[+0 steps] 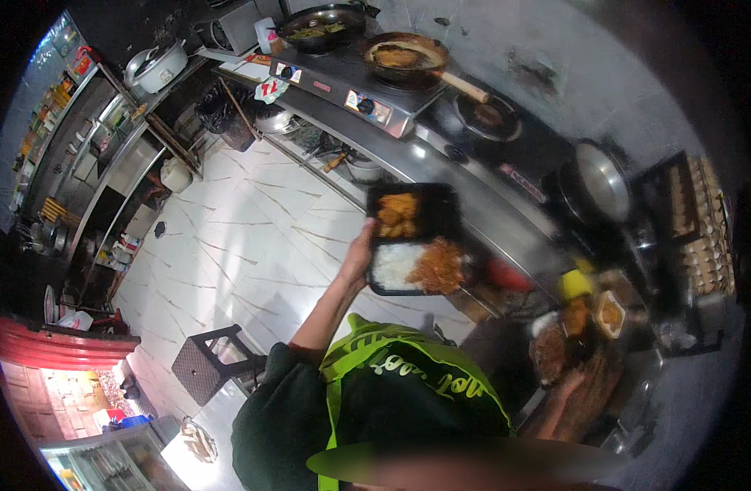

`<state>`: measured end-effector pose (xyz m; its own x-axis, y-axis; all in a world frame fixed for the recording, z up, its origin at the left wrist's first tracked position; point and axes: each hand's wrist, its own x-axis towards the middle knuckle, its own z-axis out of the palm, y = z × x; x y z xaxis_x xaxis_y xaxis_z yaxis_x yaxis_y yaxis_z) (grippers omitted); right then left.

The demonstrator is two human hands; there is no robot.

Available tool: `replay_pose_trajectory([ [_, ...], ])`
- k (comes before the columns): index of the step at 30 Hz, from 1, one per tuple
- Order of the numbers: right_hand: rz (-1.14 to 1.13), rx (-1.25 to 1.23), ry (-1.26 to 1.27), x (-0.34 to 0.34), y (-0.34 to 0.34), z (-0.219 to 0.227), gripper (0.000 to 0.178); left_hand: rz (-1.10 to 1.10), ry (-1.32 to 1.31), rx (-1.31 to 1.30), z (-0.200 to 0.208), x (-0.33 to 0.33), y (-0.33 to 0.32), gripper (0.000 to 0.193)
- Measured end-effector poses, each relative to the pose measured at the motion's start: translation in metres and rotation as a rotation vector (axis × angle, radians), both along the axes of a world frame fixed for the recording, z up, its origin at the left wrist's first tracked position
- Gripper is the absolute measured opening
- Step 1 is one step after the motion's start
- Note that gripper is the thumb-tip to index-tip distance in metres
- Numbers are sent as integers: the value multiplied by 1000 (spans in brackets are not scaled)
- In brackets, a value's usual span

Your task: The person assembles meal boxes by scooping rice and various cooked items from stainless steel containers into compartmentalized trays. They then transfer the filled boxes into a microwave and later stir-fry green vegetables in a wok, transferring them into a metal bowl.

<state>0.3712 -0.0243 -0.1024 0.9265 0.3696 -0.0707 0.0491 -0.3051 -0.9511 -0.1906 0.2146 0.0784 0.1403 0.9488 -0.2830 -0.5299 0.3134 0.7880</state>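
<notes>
Black meal tray (437, 214), one in number, sits out in front of you in your left hand (360, 252), above the floor (285, 270) and near the edge of the steel bench (428, 161). That hand grips the left rim, thumb showing at the side; you cannot see the fingers below. Three kinds of food show in it: orange chunks (397, 214) fill one far compartment, the dark compartment beside them looks bare, and the near section carries white rice (396, 267) on the left with a reddish-orange topping (439, 267) on the right. Your right hand (573, 401) is blurred, low on the right, next to one serving of brown food (549, 350); you cannot tell whether its fingers are spread or closed on anything. Just beyond that lie one small pale container (610, 316) with orange contents and one yellow object (576, 283), too smeared to identify. On the cooking units at the back you have two pans with something in them: a black wok (316, 33) holding green pieces, and a wooden-handled pan (401, 61) with brown contents. One silver-coloured pan (602, 182) leans farther right, near stacked egg trays (709, 233).
</notes>
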Motion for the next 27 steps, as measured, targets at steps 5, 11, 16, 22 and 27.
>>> replay_pose_trajectory([
  [5, 442, -122, -43, -116, 151, 3, 40, 324, -39, 18, -10, -113, 10, 53],
  [11, 819, 5, 76, -285, 298, 80, 54, 674, -93, 39, -1, -216, 38, 53],
  [16, 1020, -71, 177, -409, 412, 130, 44, 866, -77, 98, 1, -302, 92, 53],
  [22, 1189, 5, -77, -557, 515, 161, 45, 835, -59, 256, 29, -412, 162, 50],
  [27, 1207, -6, -87, -621, 557, 152, 48, 921, -37, 130, 36, -458, 209, 58],
])
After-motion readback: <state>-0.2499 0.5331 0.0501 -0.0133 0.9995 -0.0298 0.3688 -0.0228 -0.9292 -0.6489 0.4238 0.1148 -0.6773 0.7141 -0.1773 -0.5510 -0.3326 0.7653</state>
